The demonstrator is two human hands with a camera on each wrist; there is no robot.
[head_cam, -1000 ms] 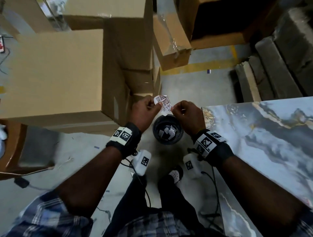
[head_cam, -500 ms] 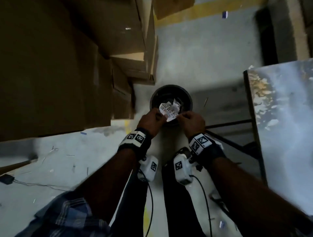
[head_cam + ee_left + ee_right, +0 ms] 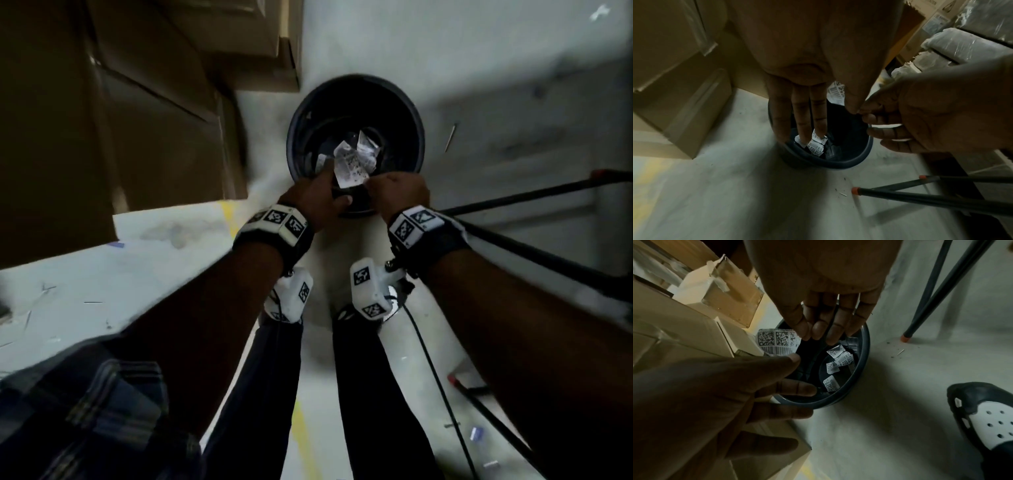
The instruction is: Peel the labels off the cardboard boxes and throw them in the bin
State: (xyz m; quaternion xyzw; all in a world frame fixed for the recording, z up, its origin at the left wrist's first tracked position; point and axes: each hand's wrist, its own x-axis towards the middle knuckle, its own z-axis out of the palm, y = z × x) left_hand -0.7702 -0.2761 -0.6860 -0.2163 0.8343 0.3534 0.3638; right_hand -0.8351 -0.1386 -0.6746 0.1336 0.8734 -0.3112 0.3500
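A white barcode label (image 3: 349,168) hangs over the mouth of the round black bin (image 3: 356,77). My left hand (image 3: 325,185) pinches its left side and my right hand (image 3: 380,181) pinches its right edge. In the right wrist view the label (image 3: 777,342) sits between my right hand's fingertips (image 3: 803,332) and my left hand's thumb (image 3: 793,357), above the bin's rim (image 3: 865,353). Several crumpled labels (image 3: 840,356) lie on the bin's bottom. In the left wrist view three of my left hand's fingers (image 3: 797,113) point straight down into the bin (image 3: 849,162), and the label (image 3: 836,91) shows behind the thumb.
Stacked cardboard boxes (image 3: 137,120) stand close on the bin's left. Black table legs (image 3: 531,192) with orange tips (image 3: 906,337) cross the floor to the right. My shoe (image 3: 986,418) is near the bin, and cables (image 3: 435,377) hang from my wrists.
Both hands have come down with the label from in front of the boxes to just above the bin's mouth. The view has tilted down and moved closer to the bin.
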